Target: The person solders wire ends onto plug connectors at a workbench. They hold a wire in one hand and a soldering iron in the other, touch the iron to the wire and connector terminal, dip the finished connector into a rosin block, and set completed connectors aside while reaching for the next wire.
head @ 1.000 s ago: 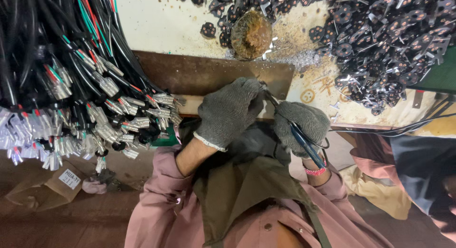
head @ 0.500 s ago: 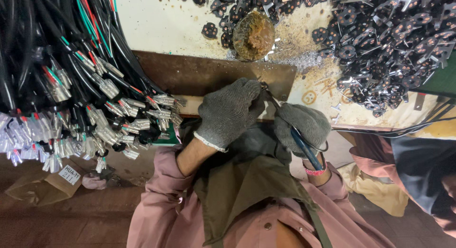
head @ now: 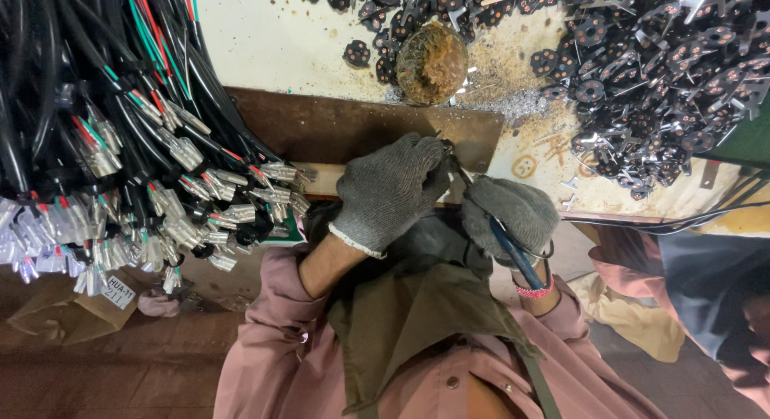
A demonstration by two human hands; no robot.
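Little has moved since the earlier frame: both grey-gloved hands stay together at the rusty brown metal plate (head: pixel 361 130) on the bench edge. Left hand (head: pixel 393 190) is curled shut over something hidden; right hand (head: pixel 509 214) grips blue-handled pliers (head: pixel 513 255). Black cable bundles (head: pixel 120 130) hang left.

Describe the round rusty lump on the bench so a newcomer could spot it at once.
Start at the pale bench top, then find the brown metal plate along its near edge. Just beyond that plate, above the gloved left hand, sits the rusty lump: one brown dome, far bigger than the flat black discs heaped beside it.
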